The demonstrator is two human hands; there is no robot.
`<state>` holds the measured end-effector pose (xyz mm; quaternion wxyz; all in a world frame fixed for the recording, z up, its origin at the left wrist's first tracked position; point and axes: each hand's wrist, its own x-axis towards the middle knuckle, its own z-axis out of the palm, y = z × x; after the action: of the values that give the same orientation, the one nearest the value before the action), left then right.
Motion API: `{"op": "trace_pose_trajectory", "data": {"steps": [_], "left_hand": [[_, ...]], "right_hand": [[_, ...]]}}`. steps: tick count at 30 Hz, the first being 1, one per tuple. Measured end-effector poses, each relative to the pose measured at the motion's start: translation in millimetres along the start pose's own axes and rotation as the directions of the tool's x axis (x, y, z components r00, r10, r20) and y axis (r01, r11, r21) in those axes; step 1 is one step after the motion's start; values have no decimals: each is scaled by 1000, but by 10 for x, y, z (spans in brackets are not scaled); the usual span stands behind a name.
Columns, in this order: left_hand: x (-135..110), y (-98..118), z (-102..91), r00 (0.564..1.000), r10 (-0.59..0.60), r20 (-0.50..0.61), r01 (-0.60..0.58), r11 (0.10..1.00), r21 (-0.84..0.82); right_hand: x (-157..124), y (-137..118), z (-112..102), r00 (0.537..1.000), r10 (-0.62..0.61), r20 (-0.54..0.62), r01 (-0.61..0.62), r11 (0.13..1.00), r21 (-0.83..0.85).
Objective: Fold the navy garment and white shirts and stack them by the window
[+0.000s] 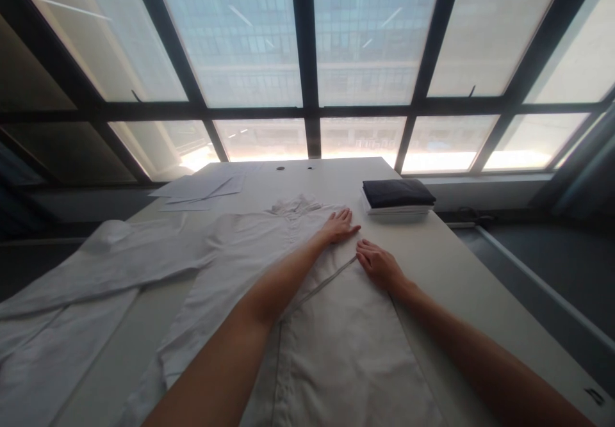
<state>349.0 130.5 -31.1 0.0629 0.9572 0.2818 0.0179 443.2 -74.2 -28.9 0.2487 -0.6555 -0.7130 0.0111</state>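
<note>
A white long-sleeved shirt (259, 248) lies spread on the table, its collar toward the window. One sleeve (158, 260) stretches out to the left. On the right, a folded part of the cloth (346, 312) lies over the body, with a dark line along its edge. My left hand (339, 225) rests flat on the shirt near the right shoulder, fingers stretched. Just nearer to me, my right hand (379, 265) has its fingers bent and together at the folded cloth's edge. My left forearm hides part of the shirt's middle.
A stack of folded cloth (398, 196), dark on top and white below, sits at the table's right edge. Sheets of paper (202, 188) lie at the far left. Beyond the white table (461, 292) stands a large dark-framed window (307, 49).
</note>
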Motion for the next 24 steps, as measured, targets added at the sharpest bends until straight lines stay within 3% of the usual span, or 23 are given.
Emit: {"op": "trace_pose_trajectory", "data": {"steps": [6,11,14,18,24], "left_hand": [[218,-135,-74,994,-109,-31,110,994,12],[156,-85,-60,986,-137,-95,138,990,4],[-19,-32,-32,992,-80,-102,82,996,24],[-360,2,3,1000,2,-4,-2,1000,30],[-939,-96,22,999,45,0,-45,998,37]], "right_hand": [[-9,-17,-25,999,22,35,-21,1000,-18],[1,-14,-26,998,29,50,-27,999,-38],[8,-11,-16,999,25,41,-23,999,-44],[9,-2,0,1000,-11,12,12,999,-43],[-19,17,22,999,-40,0,40,997,-62]]}}
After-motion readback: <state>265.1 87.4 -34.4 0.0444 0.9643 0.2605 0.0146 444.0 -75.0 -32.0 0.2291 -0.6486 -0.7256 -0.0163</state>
